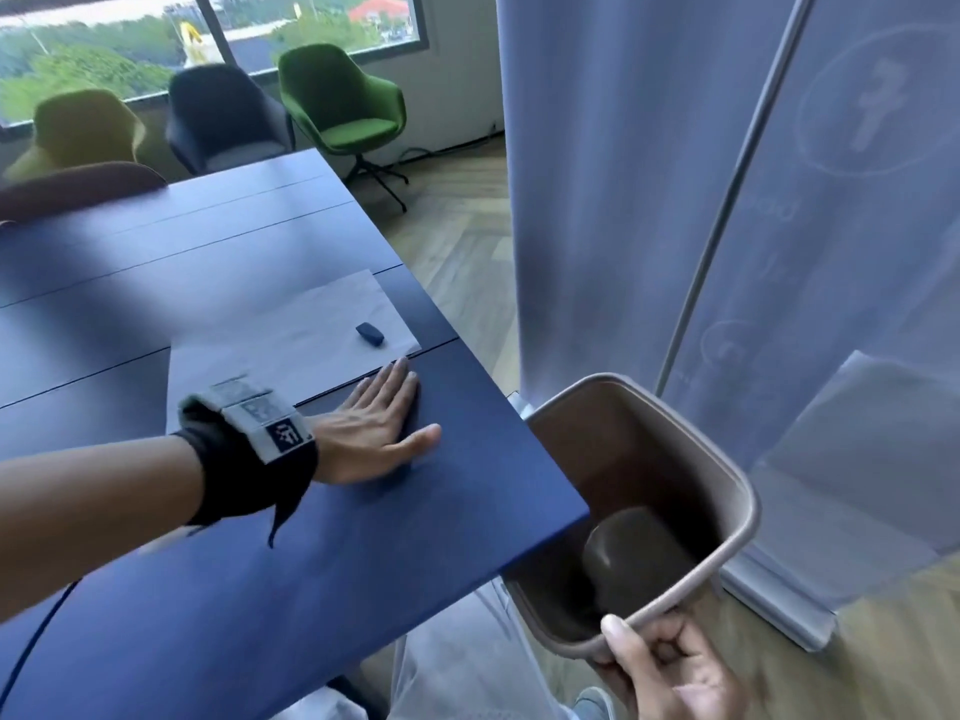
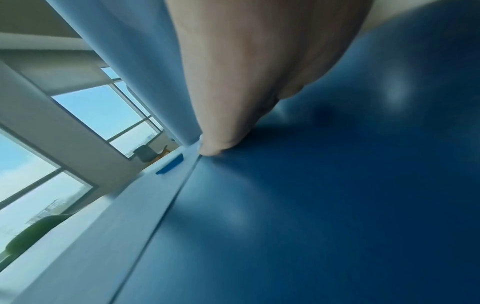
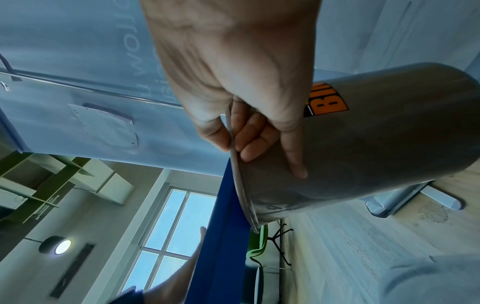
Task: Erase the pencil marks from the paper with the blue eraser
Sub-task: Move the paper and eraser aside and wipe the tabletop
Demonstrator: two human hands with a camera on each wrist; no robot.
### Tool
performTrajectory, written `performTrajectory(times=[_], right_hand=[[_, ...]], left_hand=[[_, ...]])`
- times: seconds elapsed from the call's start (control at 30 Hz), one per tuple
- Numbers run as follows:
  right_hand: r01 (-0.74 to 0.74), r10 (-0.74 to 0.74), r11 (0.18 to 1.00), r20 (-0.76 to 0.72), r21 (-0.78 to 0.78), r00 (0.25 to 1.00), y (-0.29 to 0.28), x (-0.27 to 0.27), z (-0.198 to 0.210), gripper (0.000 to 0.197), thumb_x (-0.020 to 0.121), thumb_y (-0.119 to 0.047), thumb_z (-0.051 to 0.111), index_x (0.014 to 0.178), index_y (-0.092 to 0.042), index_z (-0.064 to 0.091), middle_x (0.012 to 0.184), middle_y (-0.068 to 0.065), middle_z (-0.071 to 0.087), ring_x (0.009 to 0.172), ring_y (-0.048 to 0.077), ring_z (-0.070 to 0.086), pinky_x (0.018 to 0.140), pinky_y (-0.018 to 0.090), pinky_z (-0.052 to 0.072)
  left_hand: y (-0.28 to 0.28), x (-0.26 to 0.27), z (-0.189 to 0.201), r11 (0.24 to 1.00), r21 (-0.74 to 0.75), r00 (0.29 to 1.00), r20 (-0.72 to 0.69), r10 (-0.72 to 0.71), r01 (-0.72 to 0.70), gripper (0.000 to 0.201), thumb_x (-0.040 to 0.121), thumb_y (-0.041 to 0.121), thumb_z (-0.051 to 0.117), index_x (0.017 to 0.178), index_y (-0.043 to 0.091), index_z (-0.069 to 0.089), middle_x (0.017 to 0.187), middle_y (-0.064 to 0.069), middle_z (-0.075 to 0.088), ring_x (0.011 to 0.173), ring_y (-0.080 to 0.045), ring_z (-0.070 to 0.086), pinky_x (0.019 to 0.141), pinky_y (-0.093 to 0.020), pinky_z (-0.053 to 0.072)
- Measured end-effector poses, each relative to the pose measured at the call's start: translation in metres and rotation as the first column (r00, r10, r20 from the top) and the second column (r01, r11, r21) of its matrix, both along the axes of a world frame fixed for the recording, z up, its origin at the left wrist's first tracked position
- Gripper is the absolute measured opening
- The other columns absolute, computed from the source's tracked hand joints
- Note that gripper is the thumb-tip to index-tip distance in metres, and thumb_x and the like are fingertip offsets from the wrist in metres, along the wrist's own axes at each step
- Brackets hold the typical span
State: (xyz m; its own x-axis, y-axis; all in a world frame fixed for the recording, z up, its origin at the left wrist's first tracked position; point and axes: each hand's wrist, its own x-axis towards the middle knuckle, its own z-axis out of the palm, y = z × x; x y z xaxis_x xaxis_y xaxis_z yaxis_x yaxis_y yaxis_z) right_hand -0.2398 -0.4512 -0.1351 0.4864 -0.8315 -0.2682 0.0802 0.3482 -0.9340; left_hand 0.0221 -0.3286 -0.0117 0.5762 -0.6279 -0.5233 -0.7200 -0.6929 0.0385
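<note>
A white sheet of paper lies on the blue table near its right edge. The blue eraser rests on the paper's right part; the left wrist view shows the eraser beyond my fingertips. My left hand lies flat on the table, fingers straight, just in front of the paper's near right corner. My right hand grips the rim of a grey-brown waste bin, tilted with its mouth against the table's edge. In the right wrist view my fingers curl over the bin rim.
A dark lump sits inside the bin. Grey roll-up banners stand close to the right of the table. Green, dark and yellow chairs stand by the window at the far end.
</note>
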Motion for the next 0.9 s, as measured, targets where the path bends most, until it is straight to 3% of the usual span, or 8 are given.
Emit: performTrajectory(times=[0.27,0.37,0.5,0.57,0.63,0.7,0.83,0.9], right_hand=[[-0.025,0.025,1.000,-0.011,-0.014,1.000,0.002,0.006,0.000,0.031,0.070,0.011,0.074,0.050,-0.007,0.060,0.043,0.022,0.056,0.042,0.023,0.054,0.054,0.036,0.057],[-0.015,0.014,1.000,-0.004,-0.010,1.000,0.006,0.011,0.008,0.032,0.060,0.007,0.086,0.049,-0.005,0.058,0.045,0.032,0.053,0.039,0.022,0.053,0.052,0.036,0.056],[-0.018,0.015,0.998,0.042,0.055,0.999,0.012,0.008,0.013,0.068,0.018,-0.061,0.089,0.052,-0.009,0.062,0.045,0.025,0.056,0.042,0.024,0.055,0.051,0.037,0.057],[-0.026,0.025,0.997,0.025,0.074,0.999,0.014,0.004,0.012,0.056,0.027,-0.049,0.094,0.051,-0.010,0.062,0.045,0.021,0.057,0.041,0.023,0.056,0.049,0.033,0.057],[-0.059,0.058,0.997,0.017,0.057,0.998,0.014,0.001,0.009,0.029,0.060,-0.005,0.089,0.049,-0.011,0.063,0.044,0.018,0.057,0.041,0.021,0.057,0.049,0.031,0.057],[-0.076,0.077,0.996,-0.019,0.057,0.997,0.014,-0.001,0.007,0.038,0.072,0.016,0.071,0.048,-0.011,0.063,0.043,0.018,0.057,0.040,0.019,0.057,0.050,0.031,0.057],[-0.084,0.084,0.988,0.004,0.130,0.996,0.019,0.001,0.012,0.032,0.060,-0.006,0.089,0.046,-0.009,0.060,0.043,0.020,0.056,0.042,0.026,0.057,0.048,0.035,0.059],[-0.065,0.068,0.986,-0.012,0.153,0.998,0.021,0.003,0.014,0.042,0.049,-0.017,0.095,0.049,-0.004,0.055,0.045,0.025,0.052,0.039,0.020,0.056,0.056,0.051,0.059]], left_hand=[[-0.051,-0.112,-0.016,0.893,-0.227,0.868,-0.237,-0.437,0.388,0.105,0.076,0.082,0.006,0.153,0.016,-0.022,0.156,0.000,-0.037,0.140,-0.008,-0.038,0.118,-0.039,-0.019],[-0.052,-0.110,0.006,0.909,-0.407,0.869,-0.478,-0.126,-0.092,0.092,0.083,0.084,0.011,0.154,0.032,-0.017,0.157,0.020,-0.029,0.142,0.007,-0.022,0.116,-0.019,-0.009],[0.014,-0.085,0.008,0.864,-0.380,0.943,-0.184,0.278,-0.329,0.099,0.077,0.084,0.002,0.150,0.024,-0.026,0.152,0.011,-0.041,0.138,0.000,-0.035,0.113,-0.019,-0.016],[0.052,-0.094,-0.003,0.889,-0.234,0.918,-0.056,0.393,-0.394,0.117,0.058,0.093,-0.014,0.148,0.020,-0.031,0.146,0.007,-0.049,0.133,-0.005,-0.045,0.114,-0.025,-0.021],[0.066,-0.117,-0.015,0.913,-0.087,0.917,-0.038,0.396,-0.398,0.125,0.041,0.091,-0.033,0.143,0.018,-0.040,0.135,0.006,-0.059,0.125,-0.007,-0.054,0.112,-0.031,-0.026],[0.048,-0.136,-0.022,0.919,-0.108,0.924,-0.096,0.371,-0.380,0.121,0.037,0.087,-0.039,0.136,0.019,-0.044,0.133,0.005,-0.061,0.122,-0.007,-0.057,0.110,-0.037,-0.031],[-0.030,-0.144,-0.030,0.920,-0.258,0.948,-0.197,0.250,-0.296,0.102,0.073,0.081,-0.013,0.148,0.014,-0.030,0.146,-0.001,-0.047,0.130,-0.013,-0.050,0.112,-0.040,-0.029],[-0.068,-0.143,-0.026,0.919,-0.307,0.942,-0.299,0.154,-0.248,0.087,0.092,0.070,0.003,0.152,0.014,-0.023,0.152,-0.001,-0.040,0.135,-0.012,-0.044,0.115,-0.039,-0.025]])
